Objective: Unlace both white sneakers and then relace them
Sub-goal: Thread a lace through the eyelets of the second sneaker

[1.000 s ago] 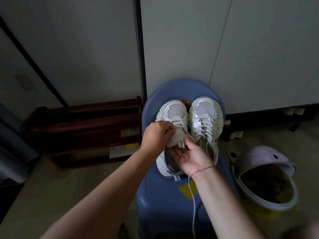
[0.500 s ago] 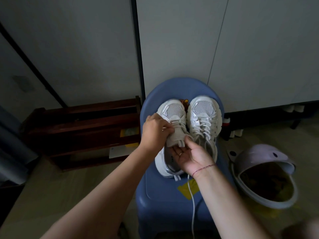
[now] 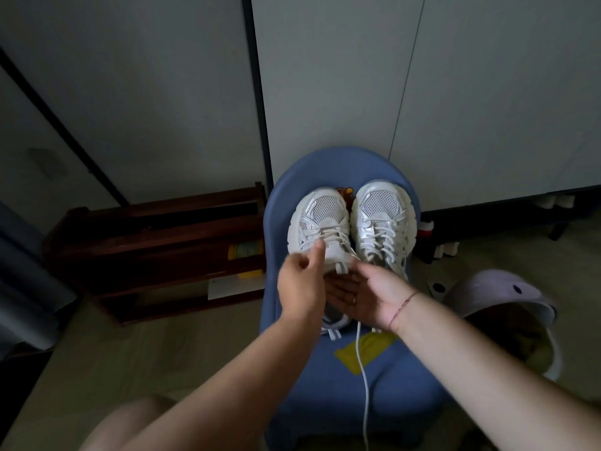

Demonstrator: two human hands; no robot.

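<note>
Two white sneakers stand side by side, toes away from me, on a blue chair (image 3: 325,402). The left sneaker (image 3: 320,216) has its tongue pulled back toward me; the right sneaker (image 3: 382,219) is laced. My left hand (image 3: 300,288) hovers over the left sneaker, slightly blurred, with the index finger stretched onto its laces and the thumb apart from it. My right hand (image 3: 367,294) lies palm up with straight fingers under that sneaker's tongue. A loose white lace (image 3: 362,369) trails from under my right wrist down the seat.
A dark wooden rack (image 3: 156,242) stands on the floor to the left. A lilac bin (image 3: 507,297) with its lid raised sits to the right. White cabinet panels rise behind the chair. A yellow sticker (image 3: 361,351) marks the seat.
My left hand has let go of the tongue it gripped and uncurled, its index finger now reaching to the laces. The right hand has stayed under the tongue.
</note>
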